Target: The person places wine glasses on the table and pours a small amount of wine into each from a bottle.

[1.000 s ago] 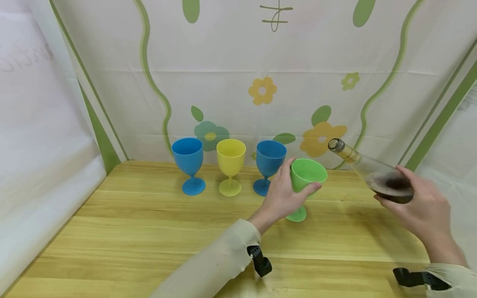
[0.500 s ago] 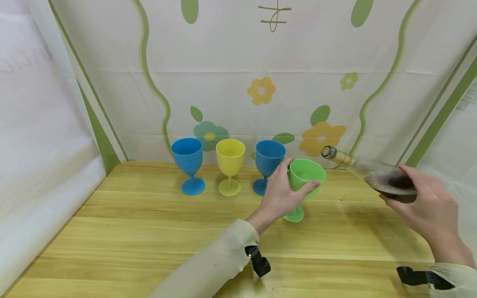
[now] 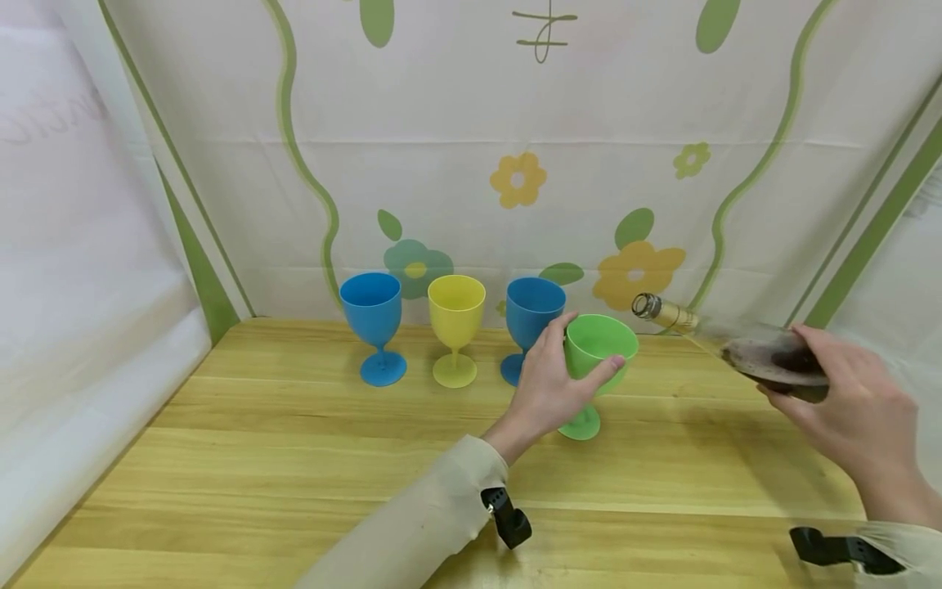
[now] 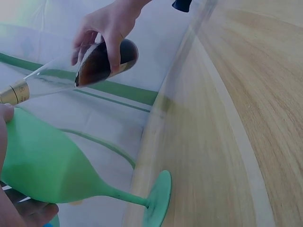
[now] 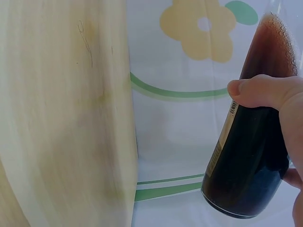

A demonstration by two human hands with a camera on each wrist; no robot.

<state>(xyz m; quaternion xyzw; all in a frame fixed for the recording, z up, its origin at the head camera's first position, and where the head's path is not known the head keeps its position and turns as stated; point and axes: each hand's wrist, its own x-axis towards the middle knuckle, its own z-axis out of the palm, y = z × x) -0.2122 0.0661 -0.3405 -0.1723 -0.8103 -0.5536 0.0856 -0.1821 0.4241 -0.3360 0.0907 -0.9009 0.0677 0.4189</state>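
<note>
Four goblets on table [image 3: 294, 458] from head view: two blue [image 3: 372, 315] [image 3: 531, 311], yellow [image 3: 455, 315], green [image 3: 598, 348] gripped round bowl by left hand [image 3: 548, 388]; bottle [image 3: 743, 348] tipped, mouth beside green rim, held by right hand [image 3: 854, 409]. Left wrist: green goblet [image 4: 52, 165] tilted, foot on wood, fingers curled round bowl. Right wrist: thumb and fingers [image 5: 265, 92] wrapped round bottle [image 5: 258, 142], dark liquid inside.

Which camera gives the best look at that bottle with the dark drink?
The left wrist view: the bottle shows nearly whole, tilted, gripped by the right hand. The head view shows it smaller and blurred, its mouth beside the green goblet. The right wrist view shows only its dark lower half.
</note>
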